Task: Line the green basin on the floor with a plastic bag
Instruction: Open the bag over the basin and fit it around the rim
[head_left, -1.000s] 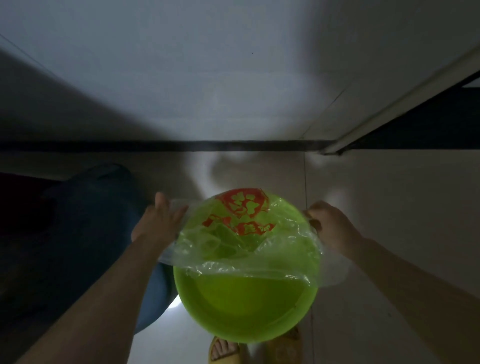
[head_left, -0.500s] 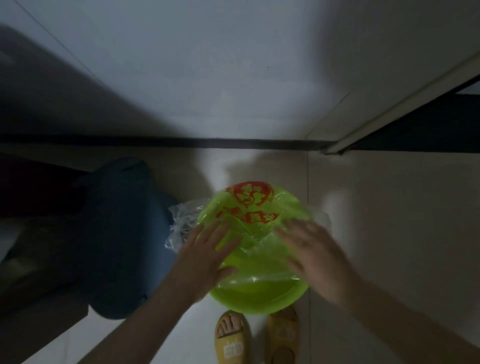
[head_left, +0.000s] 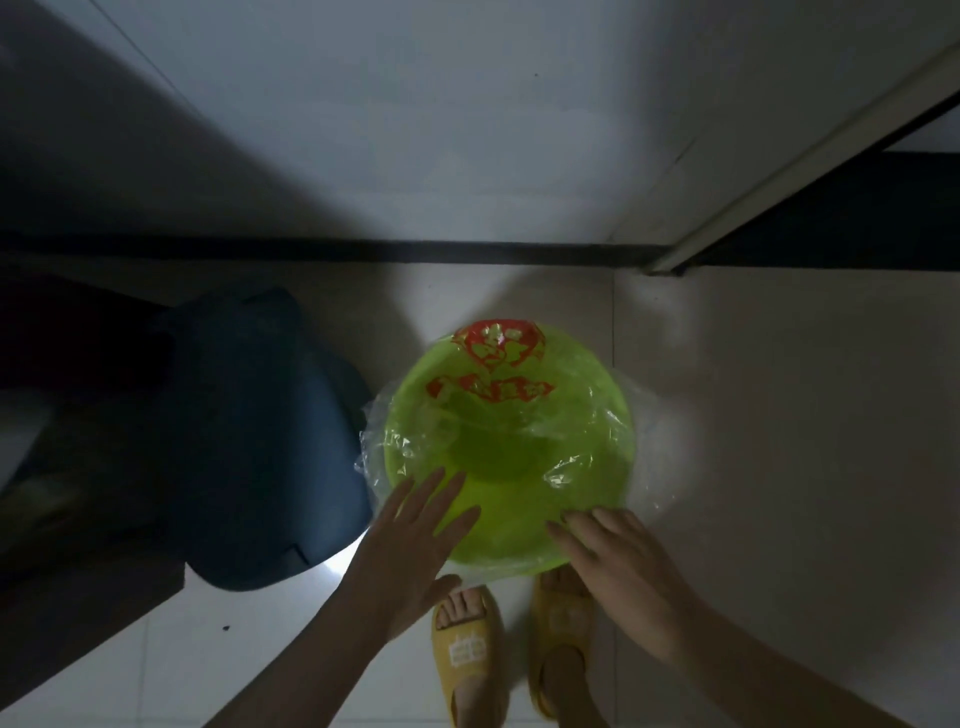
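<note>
The green basin (head_left: 506, 540) stands on the pale floor tiles in front of my feet. A clear plastic bag (head_left: 374, 447) with red print lies inside it and spills over the rim on the left and right. My left hand (head_left: 410, 551) hovers over the basin's near-left rim, palm down, fingers spread, holding nothing. At the near-right rim my right hand (head_left: 618, 571) is also flat and empty, fingers pointing toward the basin.
A dark blue bag-like object (head_left: 260, 441) sits directly left of the basin. My feet in yellow slippers (head_left: 467, 649) stand just behind the basin. A white wall with a black skirting strip (head_left: 467, 253) runs beyond it, and a door frame (head_left: 779, 166) is at the upper right.
Both hands let go of the bag's edges, moved inward over the basin, then drew back to its near rim. The bag has settled down into the basin.
</note>
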